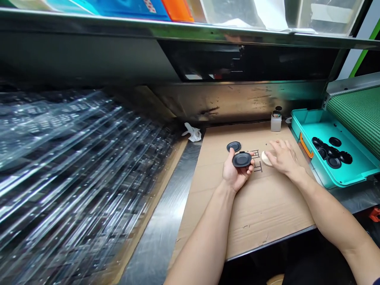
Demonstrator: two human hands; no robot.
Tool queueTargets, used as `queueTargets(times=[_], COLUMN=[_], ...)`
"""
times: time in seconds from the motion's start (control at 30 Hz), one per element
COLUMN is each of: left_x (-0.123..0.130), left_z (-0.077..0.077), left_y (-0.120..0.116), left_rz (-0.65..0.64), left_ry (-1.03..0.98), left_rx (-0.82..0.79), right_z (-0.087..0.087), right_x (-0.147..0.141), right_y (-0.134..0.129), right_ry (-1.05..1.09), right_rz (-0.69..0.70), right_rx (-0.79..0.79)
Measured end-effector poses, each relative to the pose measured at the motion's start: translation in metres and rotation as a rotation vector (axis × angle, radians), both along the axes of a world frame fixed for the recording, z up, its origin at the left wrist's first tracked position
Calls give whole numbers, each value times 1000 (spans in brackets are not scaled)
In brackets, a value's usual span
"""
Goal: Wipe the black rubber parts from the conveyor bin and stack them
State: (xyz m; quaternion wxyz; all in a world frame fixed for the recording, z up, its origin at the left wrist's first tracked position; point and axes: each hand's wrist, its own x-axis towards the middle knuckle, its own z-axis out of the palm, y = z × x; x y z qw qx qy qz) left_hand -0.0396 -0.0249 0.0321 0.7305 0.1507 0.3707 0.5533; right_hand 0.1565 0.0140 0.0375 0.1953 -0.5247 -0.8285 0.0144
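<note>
My left hand (236, 172) holds a round black plastic cap (242, 159), its fingers closed round the edge and the dished face up. A second black cap (234, 146) lies on the cardboard sheet (252, 221) just beyond that hand. To the right, my right hand (282, 156) reaches over a cream-coloured round pad (268, 158), fingers stretched out and a little apart. The hand covers part of the pad's right side, and whether the fingertips touch it I cannot tell.
A turquoise tray (341, 183) with several black caps stands on the right, beside a green conveyor belt (359, 114). A small bottle (276, 122) stands at the back. Stacked clear plastic trays (89, 170) fill the left. A crumpled white tissue (192, 132) lies nearby. A shelf (190, 31) spans above.
</note>
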Motion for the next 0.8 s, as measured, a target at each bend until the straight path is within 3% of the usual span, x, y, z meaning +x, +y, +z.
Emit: queueTargets(times=[0.1,0.17,0.3,0.37,0.47,0.6,0.73,0.8], left_x=[0,1,8,13,19,19,17,14], left_z=[0,-3,-12,-16,-19,-22,-26,-29], left_y=[1,3,8,9,8,8,9,10], left_rz=[67,118,184,196,157,142,95,123], left_ry=[55,67,50,23,-27,-54,-17,3], left_rx=[68,115,167,155,133,129,112,117], right_z=[-5,-9,-14,-16,-18,-17,-20,-23], right_x=[-5,-7,-17,-27,-38,-40,-43,-43], right_y=[-5,-3,-4,-10,-19,-23,-24,-18], right_ry=[-76,-39,311,391,303,225,181,171], right_rz=[203,182,84,188,379,206,349,299], right_rx=[-102,-112,-3,15,-10,-6,19,4])
